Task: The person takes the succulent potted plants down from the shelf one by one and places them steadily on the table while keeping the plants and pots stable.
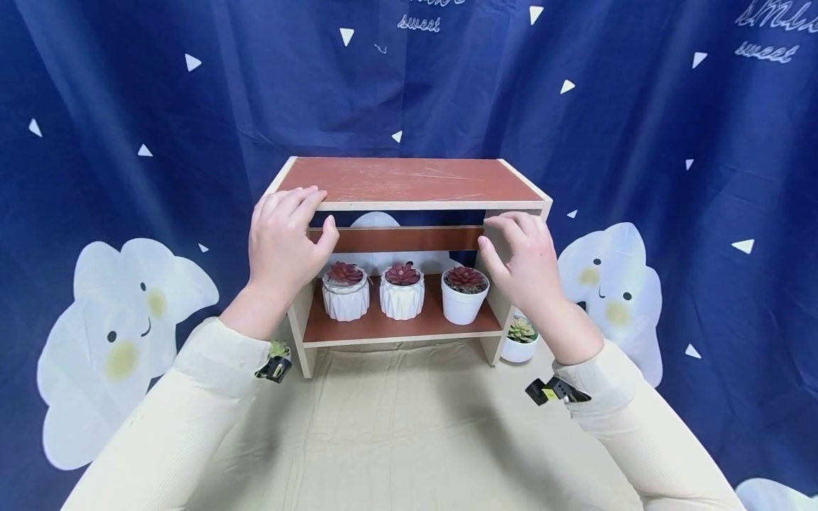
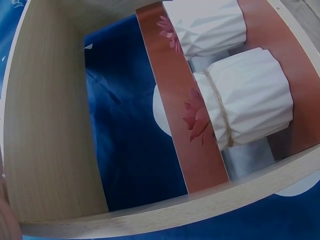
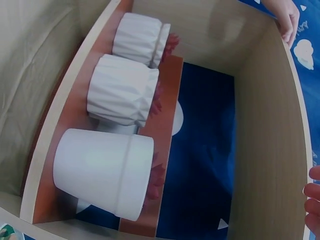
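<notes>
A small wooden shelf (image 1: 409, 181) with reddish-brown boards and pale edges stands ahead of me. My left hand (image 1: 284, 231) rests at its upper left front corner, fingers over the top edge and thumb apart. Near the upper right front corner is my right hand (image 1: 524, 255), fingers loosely bent; its fingertips show beside the top panel's edge in the right wrist view. On the lower board stand three potted red succulents: a white faceted pot with twine (image 1: 346, 301), a ribbed white pot (image 1: 402, 294) and a smooth white pot (image 1: 463, 301).
A green succulent in a white pot (image 1: 520, 341) stands beyond the shelf's right side. More green leaves (image 1: 279, 348) peek out by my left wrist. A beige cloth (image 1: 383, 426) covers the table, and a blue curtain (image 1: 287, 85) hangs behind.
</notes>
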`<state>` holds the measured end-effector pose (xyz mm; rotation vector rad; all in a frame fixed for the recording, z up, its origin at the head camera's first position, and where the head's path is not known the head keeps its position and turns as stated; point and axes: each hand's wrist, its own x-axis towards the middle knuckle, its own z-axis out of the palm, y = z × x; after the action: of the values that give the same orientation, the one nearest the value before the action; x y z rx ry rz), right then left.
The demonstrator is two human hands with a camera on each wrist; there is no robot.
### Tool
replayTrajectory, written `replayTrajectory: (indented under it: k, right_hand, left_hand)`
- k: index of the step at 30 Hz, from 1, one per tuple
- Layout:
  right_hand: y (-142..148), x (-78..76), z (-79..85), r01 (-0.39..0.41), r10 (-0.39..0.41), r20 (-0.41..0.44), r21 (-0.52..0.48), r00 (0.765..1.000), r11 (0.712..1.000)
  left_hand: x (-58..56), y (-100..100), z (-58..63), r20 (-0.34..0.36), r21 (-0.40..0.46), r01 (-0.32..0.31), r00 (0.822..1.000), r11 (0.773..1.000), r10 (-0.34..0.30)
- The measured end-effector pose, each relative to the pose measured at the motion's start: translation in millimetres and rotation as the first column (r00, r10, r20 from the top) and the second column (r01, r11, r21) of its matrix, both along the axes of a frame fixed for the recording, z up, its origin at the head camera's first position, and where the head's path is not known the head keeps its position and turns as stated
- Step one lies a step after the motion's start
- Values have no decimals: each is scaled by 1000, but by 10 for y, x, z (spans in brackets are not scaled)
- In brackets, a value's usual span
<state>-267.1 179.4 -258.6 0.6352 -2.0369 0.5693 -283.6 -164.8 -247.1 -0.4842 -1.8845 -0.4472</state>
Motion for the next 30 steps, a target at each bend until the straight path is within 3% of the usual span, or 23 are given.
replayTrajectory:
  k: [30]
  right_hand:
    - [-45,-54,-212,20,-21,168,7,985,1000]
  left_hand:
    - [-7,1,0,3,-4,-7,1000,1000,7]
